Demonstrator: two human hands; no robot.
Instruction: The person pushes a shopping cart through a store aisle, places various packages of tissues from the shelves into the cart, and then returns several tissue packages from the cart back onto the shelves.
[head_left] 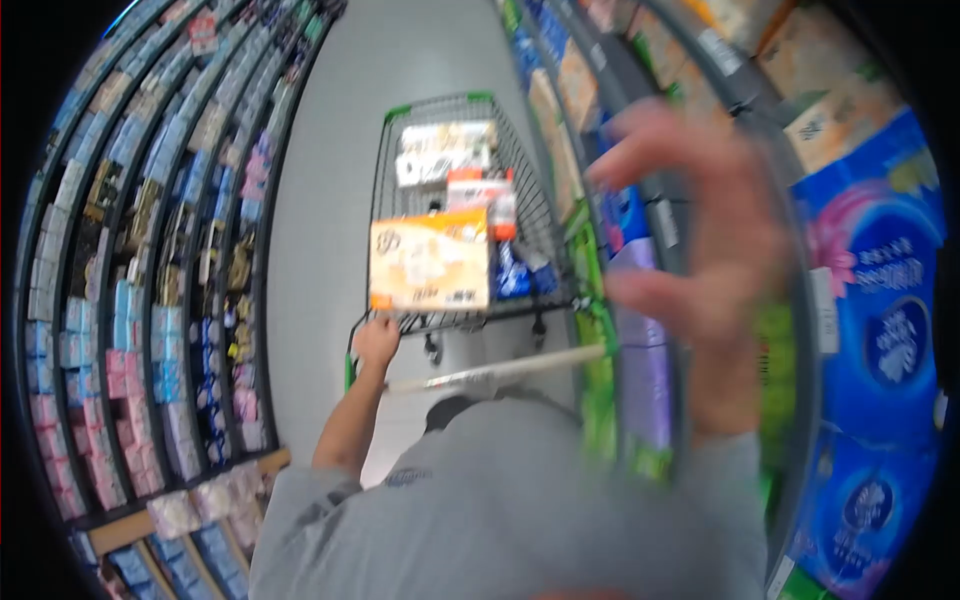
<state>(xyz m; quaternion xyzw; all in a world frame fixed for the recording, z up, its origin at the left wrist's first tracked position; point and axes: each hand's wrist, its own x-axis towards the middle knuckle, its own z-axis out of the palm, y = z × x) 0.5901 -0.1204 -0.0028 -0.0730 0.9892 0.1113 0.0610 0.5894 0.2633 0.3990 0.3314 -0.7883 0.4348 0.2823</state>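
Observation:
A wire shopping cart (545, 215) with green corners stands ahead of me. My left hand (377, 341) is closed at its rear left corner, right beside the lower edge of an orange-and-white pack (430, 262); the fingertips are hidden. My right hand (715, 215) is raised close to the camera on the right, blurred by motion. Its thumb and fingers curve apart with nothing between them, in front of the right-hand shelves. Farther inside the cart lie white packs (445, 155), a red-and-white item (485, 195) and a blue shiny bag (515, 272).
The cart's pale handle bar (490, 373) crosses in front of my body. Shelves of small packs (130, 310) line the left side. Large blue packs (885, 290) fill the near right shelf. The grey floor (330, 180) runs ahead between both rows.

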